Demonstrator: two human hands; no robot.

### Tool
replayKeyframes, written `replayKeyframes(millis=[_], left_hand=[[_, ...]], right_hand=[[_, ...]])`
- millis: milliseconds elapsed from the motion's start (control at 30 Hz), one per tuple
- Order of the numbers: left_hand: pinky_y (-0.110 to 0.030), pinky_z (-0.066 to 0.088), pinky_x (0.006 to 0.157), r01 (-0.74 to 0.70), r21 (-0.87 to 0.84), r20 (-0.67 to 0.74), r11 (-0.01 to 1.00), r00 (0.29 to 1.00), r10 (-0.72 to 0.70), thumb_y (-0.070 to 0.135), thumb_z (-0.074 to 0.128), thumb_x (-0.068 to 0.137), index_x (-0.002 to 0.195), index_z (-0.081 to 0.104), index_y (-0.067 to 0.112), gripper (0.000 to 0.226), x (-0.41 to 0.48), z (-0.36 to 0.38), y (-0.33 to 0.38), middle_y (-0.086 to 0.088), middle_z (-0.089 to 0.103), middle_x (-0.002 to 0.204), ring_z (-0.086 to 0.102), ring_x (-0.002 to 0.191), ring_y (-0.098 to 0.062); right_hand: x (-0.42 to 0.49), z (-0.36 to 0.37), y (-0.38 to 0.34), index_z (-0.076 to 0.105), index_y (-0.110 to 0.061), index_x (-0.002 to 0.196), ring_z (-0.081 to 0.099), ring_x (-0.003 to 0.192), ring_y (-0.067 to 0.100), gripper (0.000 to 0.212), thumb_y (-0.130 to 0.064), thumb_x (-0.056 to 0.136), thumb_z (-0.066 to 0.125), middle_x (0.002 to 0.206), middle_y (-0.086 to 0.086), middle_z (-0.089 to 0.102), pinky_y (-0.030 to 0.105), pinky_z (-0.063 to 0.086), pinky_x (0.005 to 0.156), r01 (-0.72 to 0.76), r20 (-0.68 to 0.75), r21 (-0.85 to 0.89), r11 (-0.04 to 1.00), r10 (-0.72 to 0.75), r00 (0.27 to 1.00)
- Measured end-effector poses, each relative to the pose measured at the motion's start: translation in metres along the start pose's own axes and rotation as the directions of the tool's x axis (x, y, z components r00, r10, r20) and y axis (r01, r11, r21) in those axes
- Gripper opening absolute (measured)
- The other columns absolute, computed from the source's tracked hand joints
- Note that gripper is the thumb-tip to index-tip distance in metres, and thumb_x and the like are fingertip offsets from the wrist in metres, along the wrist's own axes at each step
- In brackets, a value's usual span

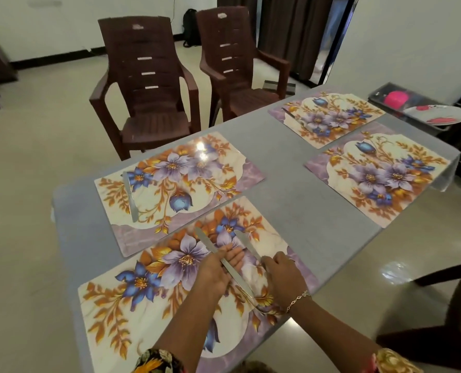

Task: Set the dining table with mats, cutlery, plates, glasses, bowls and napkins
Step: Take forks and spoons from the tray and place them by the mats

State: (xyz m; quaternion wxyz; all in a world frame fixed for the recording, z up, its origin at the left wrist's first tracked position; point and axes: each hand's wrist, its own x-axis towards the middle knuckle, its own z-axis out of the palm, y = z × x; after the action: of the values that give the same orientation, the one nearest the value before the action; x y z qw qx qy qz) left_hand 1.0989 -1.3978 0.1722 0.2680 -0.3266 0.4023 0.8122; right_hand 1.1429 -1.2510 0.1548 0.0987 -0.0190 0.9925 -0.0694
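Note:
Four floral mats lie on the grey table (291, 200). Over the near mat (132, 300) my left hand (218, 267) holds a long steel knife (225, 262) that points away to the upper left. My right hand (280, 273) grips a second knife (247, 242) by its handle, blade tip resting on the same mat. A knife (130, 196) lies along the left side of the far-left mat (181, 181). Another knife (290, 113) lies on the far-right back mat (329, 117). The right front mat (377, 173) carries no cutlery.
Two brown plastic chairs (146, 84) (237, 63) stand beyond the table's far side. A steel plate (436, 114) and a dark box with pink items (396, 99) sit at the far right end. Another dark chair (445, 305) is at the right.

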Motion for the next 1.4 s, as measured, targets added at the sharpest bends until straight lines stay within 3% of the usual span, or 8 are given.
replayKeyframes(millis=[67,167,433,633,933,1100,1267,1400], left_hand=[[-0.042,0.035,0.105,-0.004,0.004,0.001,1.000,1.000,0.004,0.008,0.032,0.101,0.133,0.040,-0.009,0.037,0.003,0.006,-0.001,-0.025,0.044,0.139,0.042,0.131,-0.037],[-0.042,0.034,0.106,-0.023,0.013,0.020,1.000,1.000,0.022,0.010,0.029,0.102,0.134,0.039,-0.008,0.037,0.006,0.019,-0.002,-0.025,0.045,0.138,0.043,0.130,-0.037],[-0.030,0.050,0.075,-0.044,0.155,0.142,0.987,0.990,0.021,0.011,0.024,0.103,0.124,0.048,-0.005,0.037,0.029,0.105,-0.035,-0.018,0.062,0.112,0.062,0.094,-0.026],[-0.022,0.052,0.055,-0.047,0.274,0.263,0.961,0.964,-0.028,0.010,0.036,0.099,0.107,0.059,0.004,0.025,0.051,0.201,-0.084,-0.006,0.069,0.091,0.064,0.076,-0.016],[-0.021,0.045,0.042,-0.166,0.496,0.391,0.852,0.919,-0.049,-0.002,0.047,0.092,0.073,0.050,0.004,0.020,0.077,0.373,-0.158,-0.005,0.058,0.055,0.054,0.043,-0.011],[-0.021,0.051,0.067,-0.212,0.537,0.352,0.816,0.936,0.011,0.006,0.056,0.090,0.088,0.063,0.010,0.008,0.107,0.428,-0.180,-0.003,0.070,0.080,0.065,0.070,-0.009],[-0.019,0.049,0.061,-0.274,0.493,0.301,0.826,0.944,0.134,0.002,0.057,0.089,0.099,0.062,0.002,0.012,0.153,0.470,-0.168,-0.012,0.065,0.087,0.059,0.068,-0.013],[-0.040,0.048,0.096,-0.382,0.525,0.281,0.761,0.921,0.268,0.021,0.064,0.070,0.098,0.064,0.010,0.030,0.194,0.502,-0.158,-0.016,0.067,0.107,0.063,0.096,-0.024]], right_hand=[[0.002,-0.003,0.005,0.053,-0.022,0.121,0.057,0.105,0.015,0.046,-0.047,0.083,0.059,0.118,0.001,0.057,0.020,0.044,0.088,-0.008,0.008,0.054,0.998,0.008,1.000],[0.008,-0.003,0.020,0.049,-0.019,0.126,0.051,0.110,0.017,0.033,-0.027,0.094,0.045,0.125,0.003,0.052,0.020,0.040,0.089,-0.060,-0.059,0.262,0.963,0.078,0.995],[0.014,-0.032,0.077,0.066,-0.010,0.094,0.054,0.079,0.012,0.012,-0.014,0.088,0.056,0.087,0.000,0.063,0.006,0.032,0.064,-0.011,-0.163,0.581,0.814,0.129,0.978],[0.018,-0.053,0.166,0.056,-0.016,0.075,0.049,0.056,0.010,0.013,-0.019,0.084,0.065,0.060,-0.003,0.055,0.021,0.040,0.058,-0.142,-0.014,0.802,0.580,0.257,0.966],[0.018,-0.093,0.356,0.055,-0.010,0.080,0.044,0.033,0.005,0.019,0.007,0.088,0.051,0.052,0.002,0.056,0.017,0.033,0.035,-0.143,0.018,0.949,0.282,0.402,0.916],[0.031,-0.109,0.439,0.054,-0.019,0.080,0.046,0.039,-0.002,0.027,0.007,0.086,0.052,0.064,0.003,0.055,0.008,0.034,0.042,-0.194,-0.021,0.906,0.377,0.496,0.868],[0.070,-0.121,0.504,0.055,-0.021,0.092,0.049,0.065,0.013,0.021,-0.002,0.085,0.058,0.066,-0.007,0.051,0.018,0.038,0.057,-0.243,-0.099,0.789,0.565,0.507,0.856],[0.117,-0.124,0.549,0.058,-0.015,0.110,0.050,0.069,0.017,0.027,-0.005,0.085,0.057,0.069,-0.008,0.053,0.025,0.034,0.058,-0.270,-0.171,0.624,0.734,0.465,0.869]])
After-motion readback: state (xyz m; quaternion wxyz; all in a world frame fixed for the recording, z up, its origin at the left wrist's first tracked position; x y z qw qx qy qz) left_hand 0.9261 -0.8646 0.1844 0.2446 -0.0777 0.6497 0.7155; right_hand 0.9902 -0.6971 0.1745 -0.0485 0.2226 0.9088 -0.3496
